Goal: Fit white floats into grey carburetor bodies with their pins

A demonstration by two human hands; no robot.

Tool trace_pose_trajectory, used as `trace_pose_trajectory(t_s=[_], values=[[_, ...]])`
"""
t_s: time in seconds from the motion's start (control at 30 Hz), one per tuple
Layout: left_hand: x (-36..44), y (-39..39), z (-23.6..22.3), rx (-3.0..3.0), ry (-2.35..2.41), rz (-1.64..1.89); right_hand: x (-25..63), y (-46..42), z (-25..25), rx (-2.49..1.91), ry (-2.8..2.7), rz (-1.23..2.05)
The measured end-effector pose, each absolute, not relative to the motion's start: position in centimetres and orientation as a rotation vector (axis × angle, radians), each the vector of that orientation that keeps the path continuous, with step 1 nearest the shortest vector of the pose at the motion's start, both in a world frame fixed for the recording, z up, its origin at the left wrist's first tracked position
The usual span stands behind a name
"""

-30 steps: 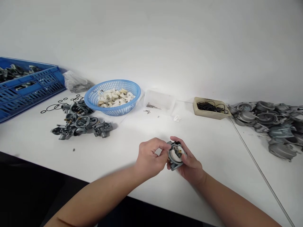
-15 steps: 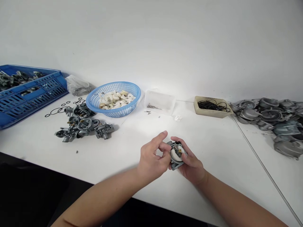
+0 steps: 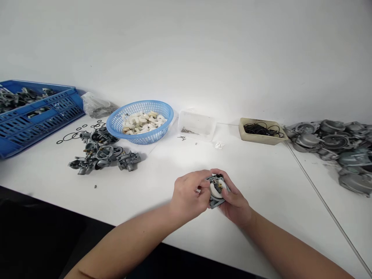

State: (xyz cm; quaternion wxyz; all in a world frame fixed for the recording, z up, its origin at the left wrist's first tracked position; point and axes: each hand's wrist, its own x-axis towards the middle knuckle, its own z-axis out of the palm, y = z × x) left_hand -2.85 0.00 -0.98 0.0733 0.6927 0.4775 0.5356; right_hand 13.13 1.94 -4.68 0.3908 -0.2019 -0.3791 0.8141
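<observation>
My right hand (image 3: 236, 203) is wrapped round a grey metal carburetor body (image 3: 215, 203), its thumb over the near face. A white plastic float (image 3: 215, 193) sits in the upturned open side, with small brass parts beside it. My left hand (image 3: 190, 195) is closed, with thumb and fingers curled together against the left rim of the carburetor. Whatever its fingertips may pinch is hidden behind the fingers. Both hands are just above the white table, near its front edge.
Several carburetor bodies (image 3: 104, 153) lie at left before a blue basket (image 3: 168, 120) of white floats. Behind are a blue crate (image 3: 37, 122), a clear tray (image 3: 203, 124) with thin pins and a tub (image 3: 261, 138) of black rings. Metal bowls (image 3: 334, 141) are piled at right.
The raised index finger of my left hand has come down and curled over the carburetor's rim. My right hand keeps its hold, nearly still.
</observation>
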Motion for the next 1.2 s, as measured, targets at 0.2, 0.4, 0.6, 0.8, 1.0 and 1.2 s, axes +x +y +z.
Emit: trace_pose_trajectory(t_s=[0.2,0.4,0.6,0.8,1.0,1.2], values=[[-3.2,0.4,-0.7,2.210,1.387,1.525,13.2,2.2,-4.8,-0.549,-0.977,2.066],[-3.7,0.4,-1.1,1.783,1.343,1.350,13.2,2.3,-4.9,-0.568,-0.973,2.044],[-3.5,0.0,-0.6,1.792,1.521,1.297,13.0,2.0,-5.2,-0.552,-1.002,1.974],[-3.2,-0.3,0.2,1.864,1.616,1.286,12.9,1.7,-5.2,-0.581,-1.023,1.880],[-3.3,-0.3,0.0,1.866,1.647,1.252,13.0,1.8,-5.4,-0.607,-1.051,1.859],[-3.7,0.1,0.1,1.806,1.578,1.147,13.1,1.9,-5.5,-0.603,-1.075,1.880]])
